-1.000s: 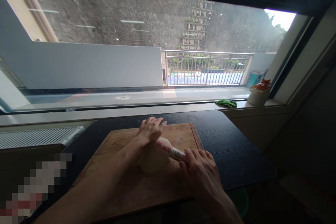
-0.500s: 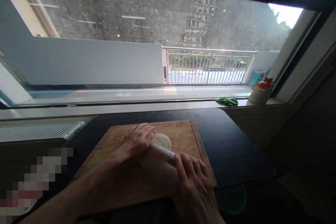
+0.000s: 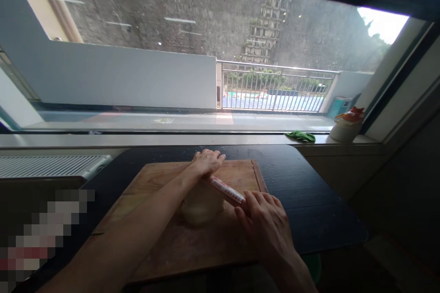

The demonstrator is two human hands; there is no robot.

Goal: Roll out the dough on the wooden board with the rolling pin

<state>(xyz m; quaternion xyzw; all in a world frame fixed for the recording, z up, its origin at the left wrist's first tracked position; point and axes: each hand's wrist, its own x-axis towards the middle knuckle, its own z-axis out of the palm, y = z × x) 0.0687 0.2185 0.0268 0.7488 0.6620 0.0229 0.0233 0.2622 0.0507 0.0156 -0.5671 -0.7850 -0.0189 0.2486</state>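
A rolling pin (image 3: pixel 227 190), white with red printing along it, lies slantwise over a flattened piece of pale dough (image 3: pixel 201 208). My left hand (image 3: pixel 209 161) covers its far end, with the palm down and the fingers pointing forward and right. Around the near end curl the fingers of my right hand (image 3: pixel 266 213). The pin now sits at the dough's far edge, and most of the dough lies on my side of it. Under the dough is a wooden cutting board (image 3: pixel 165 252). My left forearm hides part of the board's left side.
The board rests on a dark table (image 3: pixel 309 201) below a large window. On the sill are a green cloth (image 3: pixel 300 136) and a pale container with an orange top (image 3: pixel 347 126). A white radiator (image 3: pixel 51 167) stands at the left. Something green (image 3: pixel 312 268) shows below the table at the right.
Both hands have moved the rolling pin away from me and to the right, from over the dough to its far edge. More of the dough shows on the near side.
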